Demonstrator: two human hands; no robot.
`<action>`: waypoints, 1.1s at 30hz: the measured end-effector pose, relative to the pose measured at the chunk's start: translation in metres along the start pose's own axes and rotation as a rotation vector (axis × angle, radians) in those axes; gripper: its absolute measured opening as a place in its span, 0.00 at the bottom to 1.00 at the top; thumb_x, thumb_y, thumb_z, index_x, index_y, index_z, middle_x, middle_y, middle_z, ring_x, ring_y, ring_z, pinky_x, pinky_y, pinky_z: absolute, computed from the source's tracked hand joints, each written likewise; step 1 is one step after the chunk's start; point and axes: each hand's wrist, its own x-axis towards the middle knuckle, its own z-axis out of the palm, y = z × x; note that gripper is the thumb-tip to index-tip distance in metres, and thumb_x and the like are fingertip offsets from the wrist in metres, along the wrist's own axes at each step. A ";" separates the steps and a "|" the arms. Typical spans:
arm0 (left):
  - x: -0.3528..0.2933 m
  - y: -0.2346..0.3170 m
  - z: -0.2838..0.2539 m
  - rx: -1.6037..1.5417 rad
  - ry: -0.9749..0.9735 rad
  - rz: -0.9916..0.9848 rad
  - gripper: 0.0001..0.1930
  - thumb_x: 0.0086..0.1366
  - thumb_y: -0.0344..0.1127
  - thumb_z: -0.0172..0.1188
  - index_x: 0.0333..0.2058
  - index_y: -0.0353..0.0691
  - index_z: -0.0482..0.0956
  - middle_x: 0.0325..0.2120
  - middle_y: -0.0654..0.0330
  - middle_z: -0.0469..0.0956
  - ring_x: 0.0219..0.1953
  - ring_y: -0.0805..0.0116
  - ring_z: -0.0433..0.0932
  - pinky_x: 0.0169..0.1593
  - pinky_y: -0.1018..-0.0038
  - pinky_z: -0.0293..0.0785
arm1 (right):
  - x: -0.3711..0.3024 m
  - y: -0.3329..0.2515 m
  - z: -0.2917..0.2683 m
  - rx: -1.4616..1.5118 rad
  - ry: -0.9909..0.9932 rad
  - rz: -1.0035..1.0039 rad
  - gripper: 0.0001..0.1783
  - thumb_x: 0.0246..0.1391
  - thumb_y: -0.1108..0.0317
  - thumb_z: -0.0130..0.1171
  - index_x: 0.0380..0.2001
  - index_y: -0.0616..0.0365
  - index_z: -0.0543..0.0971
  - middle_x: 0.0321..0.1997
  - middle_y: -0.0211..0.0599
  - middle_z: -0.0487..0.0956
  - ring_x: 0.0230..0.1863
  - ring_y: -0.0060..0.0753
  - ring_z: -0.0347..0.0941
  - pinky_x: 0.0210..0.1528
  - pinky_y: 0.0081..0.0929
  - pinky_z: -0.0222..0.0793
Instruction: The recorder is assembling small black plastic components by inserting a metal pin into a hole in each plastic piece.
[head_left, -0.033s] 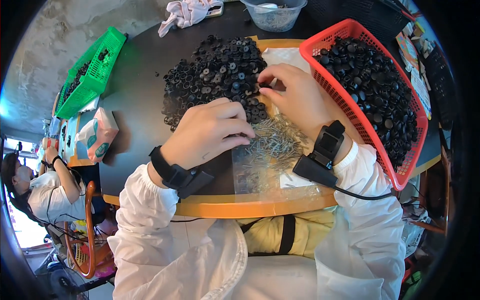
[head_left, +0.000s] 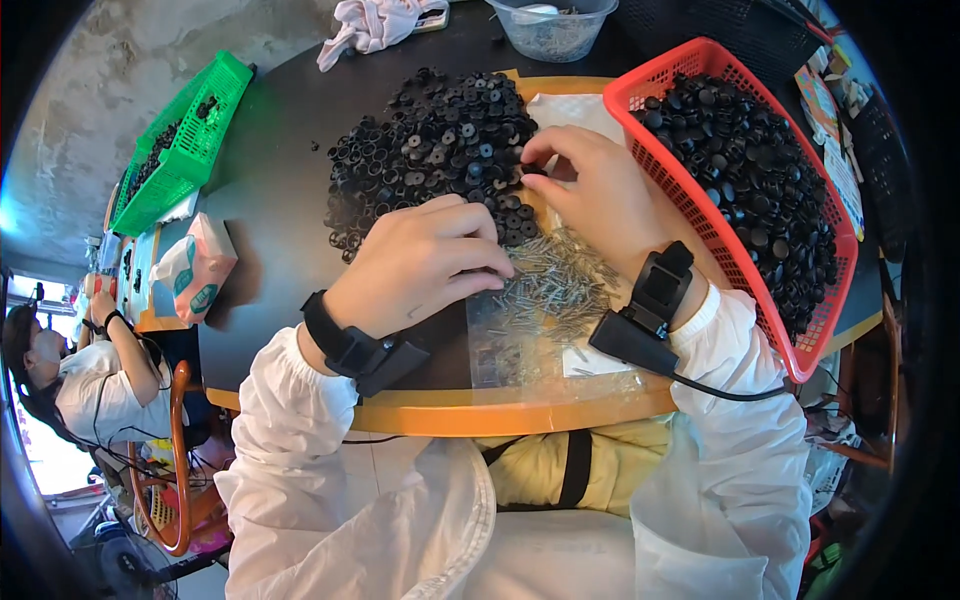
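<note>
1. Head view: the right hand [head_left: 598, 190] pinches a small black plastic cap [head_left: 532, 171] beside the cap pile [head_left: 430, 150]; a loose pinch could drop it among its likes.
2. Same view: the left hand [head_left: 425, 262] curls at the metal pins [head_left: 560, 290], fingertips close; whether it holds one, I cannot tell. Careless brushing could scatter them.

Left hand [head_left: 425, 262] beside metal pins [head_left: 555, 290], right hand [head_left: 598, 190] pinching black piece [head_left: 531, 171], heaped black parts [head_left: 435, 140], red basket [head_left: 688, 190]
</note>
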 end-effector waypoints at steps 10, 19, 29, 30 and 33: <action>-0.007 -0.004 0.006 -0.027 0.075 0.003 0.06 0.53 0.31 0.67 0.30 0.43 0.79 0.30 0.64 0.76 0.34 0.64 0.74 0.36 0.72 0.73 | -0.007 -0.016 -0.005 0.255 0.000 0.130 0.12 0.51 0.72 0.64 0.41 0.59 0.80 0.38 0.37 0.82 0.38 0.26 0.79 0.40 0.22 0.74; -0.009 0.002 0.010 -0.432 0.499 -0.293 0.10 0.56 0.20 0.64 0.38 0.35 0.81 0.31 0.59 0.78 0.34 0.71 0.77 0.36 0.79 0.74 | -0.016 -0.029 -0.007 1.004 -0.204 0.383 0.13 0.61 0.77 0.54 0.48 0.65 0.73 0.48 0.36 0.78 0.50 0.23 0.74 0.53 0.21 0.70; -0.009 0.001 0.008 -0.363 0.602 -0.198 0.10 0.51 0.21 0.69 0.33 0.37 0.82 0.35 0.58 0.76 0.35 0.70 0.77 0.40 0.76 0.75 | -0.022 -0.039 -0.007 0.872 -0.295 0.332 0.12 0.59 0.74 0.58 0.46 0.61 0.77 0.45 0.28 0.77 0.47 0.20 0.73 0.52 0.21 0.69; -0.009 0.001 0.008 -0.314 0.599 -0.184 0.09 0.50 0.22 0.69 0.32 0.37 0.82 0.34 0.60 0.75 0.35 0.70 0.76 0.40 0.76 0.74 | -0.022 -0.040 -0.008 0.883 -0.295 0.347 0.12 0.58 0.74 0.58 0.46 0.61 0.77 0.45 0.28 0.78 0.47 0.20 0.73 0.52 0.21 0.70; -0.009 0.000 0.006 -0.228 0.580 -0.158 0.09 0.49 0.23 0.71 0.31 0.38 0.83 0.33 0.61 0.74 0.35 0.71 0.75 0.39 0.76 0.74 | -0.021 -0.040 -0.009 0.927 -0.286 0.374 0.12 0.58 0.74 0.59 0.46 0.61 0.77 0.45 0.29 0.78 0.47 0.20 0.74 0.52 0.21 0.71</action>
